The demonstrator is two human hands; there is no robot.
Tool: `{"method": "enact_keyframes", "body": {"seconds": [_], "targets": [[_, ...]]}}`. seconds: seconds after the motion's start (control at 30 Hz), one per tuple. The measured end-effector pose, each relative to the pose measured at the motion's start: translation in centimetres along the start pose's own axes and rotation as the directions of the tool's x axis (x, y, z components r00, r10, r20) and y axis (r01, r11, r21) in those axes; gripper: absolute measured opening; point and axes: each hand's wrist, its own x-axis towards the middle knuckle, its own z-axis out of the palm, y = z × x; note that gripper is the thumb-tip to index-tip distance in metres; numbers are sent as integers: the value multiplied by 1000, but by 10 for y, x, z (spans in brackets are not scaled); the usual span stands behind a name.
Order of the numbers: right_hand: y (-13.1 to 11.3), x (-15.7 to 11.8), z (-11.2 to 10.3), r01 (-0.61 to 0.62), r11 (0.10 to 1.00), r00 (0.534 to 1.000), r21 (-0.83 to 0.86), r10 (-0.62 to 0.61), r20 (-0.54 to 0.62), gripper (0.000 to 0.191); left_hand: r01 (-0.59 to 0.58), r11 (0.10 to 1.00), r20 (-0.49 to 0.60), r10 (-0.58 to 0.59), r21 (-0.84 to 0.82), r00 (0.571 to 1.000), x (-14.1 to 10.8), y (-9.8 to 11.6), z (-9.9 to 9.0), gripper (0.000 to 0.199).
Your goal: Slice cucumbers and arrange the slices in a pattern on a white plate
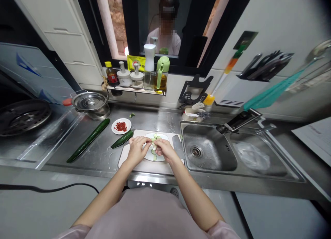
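My left hand [138, 150] and my right hand [165, 149] meet over a white plate [160, 158], fingertips pinched together on a small pale-green cucumber slice [152, 140]. Several more curved cucumber slices [154, 157] lie on the plate. Under it is a light cutting board [141, 167]. A cleaver [178, 143] rests flat at the board's right side. Beyond my left hand, a cut length of cucumber [122, 139] leans over the board's edge. The exact grip is partly hidden by my fingers.
A whole cucumber [88, 141] lies on the steel counter at left. Behind are a small plate of red pieces [120, 126], cucumber scraps [132, 115] and a lidded pot [91, 103]. A sink [209, 147] is at right; a condiment shelf [137, 90] hangs ahead.
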Motion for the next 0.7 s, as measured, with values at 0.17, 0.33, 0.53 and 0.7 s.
{"method": "enact_keyframes", "body": {"seconds": [0.17, 0.33, 0.53, 0.7], "targets": [[-1, 0, 1, 16, 1000, 1000, -13, -16, -9, 21, 92, 979, 13, -91, -180, 996, 0, -4, 4, 19], [-1, -1, 0, 64, 994, 997, -86, -67, -28, 17, 179, 887, 58, -170, -425, 984, 0, -10, 7, 25], [0, -3, 1, 86, 986, 996, -146, -87, 5, 12, 151, 936, 68, -137, -318, 988, 0, -8, 5, 21], [0, -3, 1, 32, 994, 999, -104, -32, 0, 13, 75, 990, 51, -69, -120, 996, -1, -3, 3, 19]]}}
